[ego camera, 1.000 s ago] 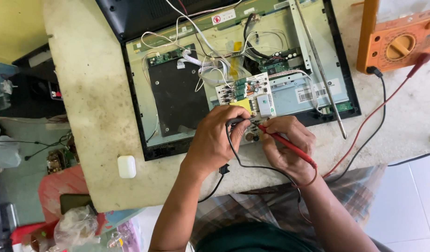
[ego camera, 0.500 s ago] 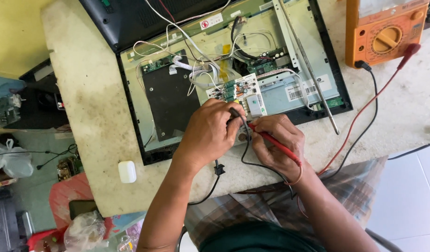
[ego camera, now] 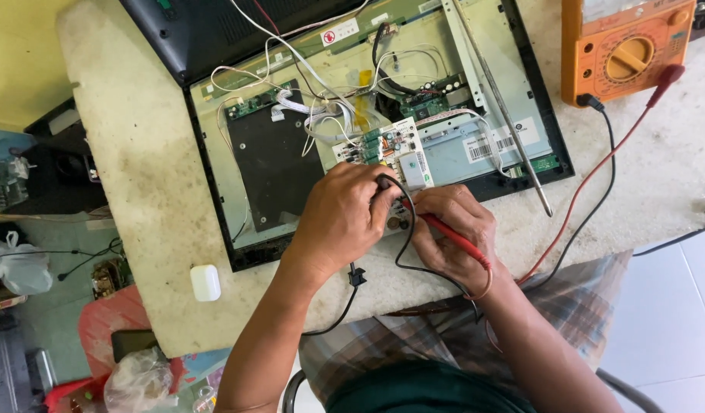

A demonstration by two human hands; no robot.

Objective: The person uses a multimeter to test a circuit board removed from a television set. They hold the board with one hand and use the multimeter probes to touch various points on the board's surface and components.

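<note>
A red probe [ego camera: 452, 239] is gripped in the fingers of the right hand [ego camera: 453, 233], its tip set on the small circuit board [ego camera: 394, 149] inside the opened panel [ego camera: 291, 160] on the bench [ego camera: 131, 160]. A black probe [ego camera: 384, 183] is pinched by the left hand [ego camera: 345, 218] just beside it, and an orange multimeter [ego camera: 624, 46] is seen well apart at the far right.

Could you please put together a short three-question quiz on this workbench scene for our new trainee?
1. True or false: the right hand holds a red probe.
2. Which colour is the meter: A orange, B blue, C grey?
3. What small white thing lies on the table left of the left hand?

Key: 1 true. 2 A. 3 A rounded white case.
</note>
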